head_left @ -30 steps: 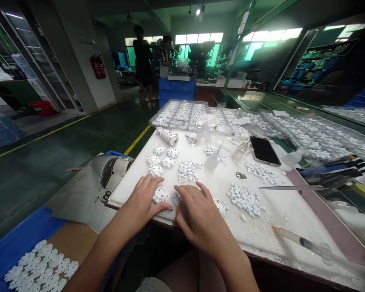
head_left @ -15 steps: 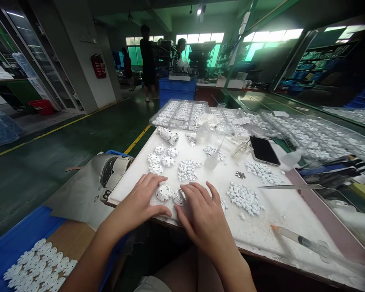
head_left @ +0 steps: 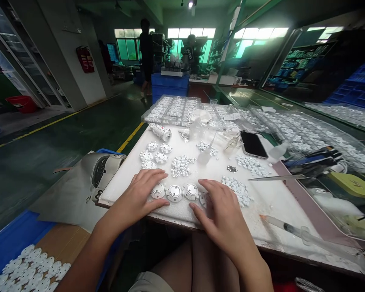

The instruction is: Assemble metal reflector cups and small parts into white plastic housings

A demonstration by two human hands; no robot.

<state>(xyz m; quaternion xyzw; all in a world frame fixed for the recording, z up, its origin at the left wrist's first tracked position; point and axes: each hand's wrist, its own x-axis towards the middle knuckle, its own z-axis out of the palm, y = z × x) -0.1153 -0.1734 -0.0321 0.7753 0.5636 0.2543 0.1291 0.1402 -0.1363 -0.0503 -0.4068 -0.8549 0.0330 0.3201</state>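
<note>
Several round white disc-shaped pieces with small dark holes stand in a row near the board's front edge, among them a middle disc [head_left: 174, 193] and its right neighbour [head_left: 190, 191]. At the left end, my left hand [head_left: 140, 190] is open, its fingers and thumb curved around the end disc [head_left: 157, 190]. My right hand [head_left: 223, 205] rests at the other end, thumb and fingers apart, partly covering another disc [head_left: 204, 198]. Whether either hand presses on a disc is hard to see. Behind the row are more discs [head_left: 161, 157] and a pile of small white parts [head_left: 181, 166].
Around the white foam board [head_left: 124, 178] lie a dropper bottle [head_left: 204, 156], a phone [head_left: 253, 144], tweezers [head_left: 276, 177], a syringe [head_left: 287, 229] and a white cylinder [head_left: 160, 132]. Clear trays of white parts [head_left: 173, 110] stand behind. Lower left, a blue bin [head_left: 6, 235] holds flat white pieces.
My right hand has moved right along the row, uncovering discs that it hid. My left hand stays by the left end. The camera view has turned slightly right.
</note>
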